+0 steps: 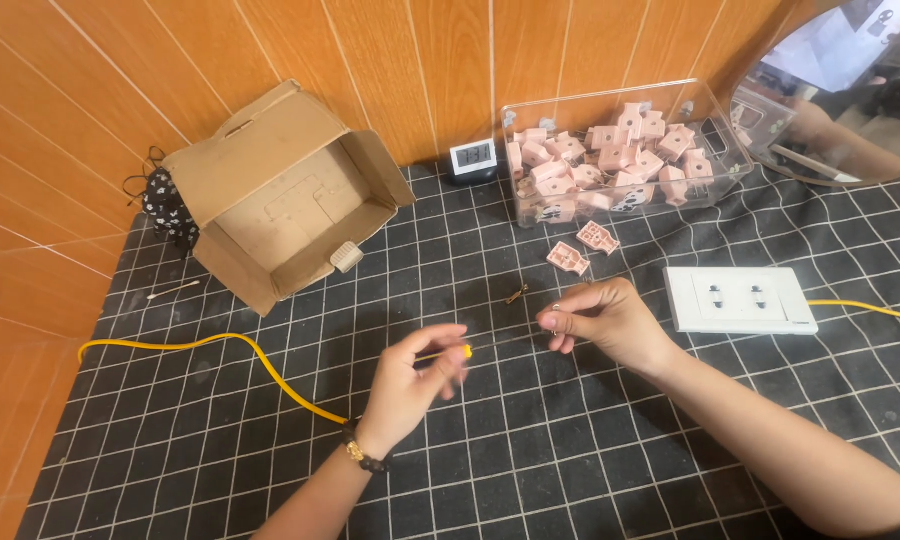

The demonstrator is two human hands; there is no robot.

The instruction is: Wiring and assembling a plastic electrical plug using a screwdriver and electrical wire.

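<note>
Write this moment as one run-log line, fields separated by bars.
left hand: pinches yellow insulated wire near its end | right hand: pinches thin bare strand | nearby: white plastic double socket, clear box of pink parts

Both hands, left and right, hover close together, fingertips pinched.

Open surface lies in front of and between both hands; the near-right zone is crossed by the right forearm. The yellow cable runs across the left approach, from the left edge to the left hand. Behind the right hand: a small brass part and two loose pink pieces. The white socket plate blocks the right side. The cardboard box and clear bin close off the rear, with a small clock between them
</note>
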